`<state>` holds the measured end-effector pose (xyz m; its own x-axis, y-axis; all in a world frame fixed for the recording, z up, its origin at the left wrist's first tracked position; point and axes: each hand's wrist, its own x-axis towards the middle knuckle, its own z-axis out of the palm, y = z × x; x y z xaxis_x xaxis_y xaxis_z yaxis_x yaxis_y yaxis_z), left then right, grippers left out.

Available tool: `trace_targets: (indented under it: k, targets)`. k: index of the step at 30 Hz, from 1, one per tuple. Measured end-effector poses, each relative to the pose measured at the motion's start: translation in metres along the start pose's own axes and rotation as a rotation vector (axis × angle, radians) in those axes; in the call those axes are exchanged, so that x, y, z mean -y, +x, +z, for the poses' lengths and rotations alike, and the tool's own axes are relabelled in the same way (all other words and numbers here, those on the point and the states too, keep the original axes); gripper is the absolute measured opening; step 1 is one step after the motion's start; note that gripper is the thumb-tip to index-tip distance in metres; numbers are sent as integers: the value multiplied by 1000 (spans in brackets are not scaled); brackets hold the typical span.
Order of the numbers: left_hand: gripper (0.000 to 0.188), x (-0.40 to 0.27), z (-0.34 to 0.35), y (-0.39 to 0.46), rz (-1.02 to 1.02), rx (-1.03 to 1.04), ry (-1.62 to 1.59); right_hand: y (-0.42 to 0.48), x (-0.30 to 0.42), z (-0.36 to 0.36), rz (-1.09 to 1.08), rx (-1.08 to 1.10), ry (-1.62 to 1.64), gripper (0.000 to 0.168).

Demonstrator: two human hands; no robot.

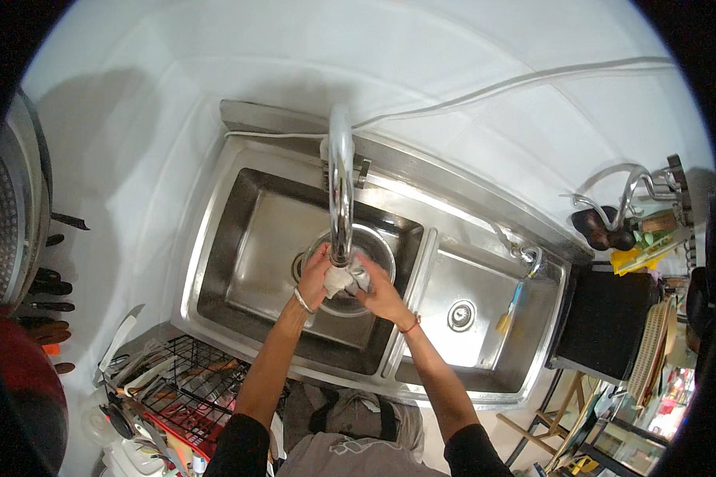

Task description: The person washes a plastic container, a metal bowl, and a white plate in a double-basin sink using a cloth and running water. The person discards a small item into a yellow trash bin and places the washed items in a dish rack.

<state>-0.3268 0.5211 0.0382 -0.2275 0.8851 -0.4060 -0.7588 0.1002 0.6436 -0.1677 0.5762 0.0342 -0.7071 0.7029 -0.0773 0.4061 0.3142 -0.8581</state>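
Note:
My left hand (pixel 315 275) and my right hand (pixel 382 292) grip a pale, crumpled cloth (pixel 338 280) between them, right below the spout of the chrome faucet (pixel 341 197). Beneath the hands, a round metal bowl (pixel 385 238) rests in the larger left basin of the stainless steel double sink (pixel 274 238). The cloth and fingers hide part of the bowl's inside. Whether water is running cannot be told.
In the right basin, a blue-handled brush (pixel 515 301) leans by the far side, near a drain strainer (pixel 461 315). A black wire rack (pixel 197 369) with utensils stands at lower left. Knives and pans hang along the left wall. A black board-like surface (pixel 602 322) adjoins the sink's right.

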Motion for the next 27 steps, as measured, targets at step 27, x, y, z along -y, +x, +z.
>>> trace_targets:
  k: [27]
  targets:
    - [30, -47, -10, -14, 627, -373, 1100, 18, 66, -55, 109, -285, 392, 14]
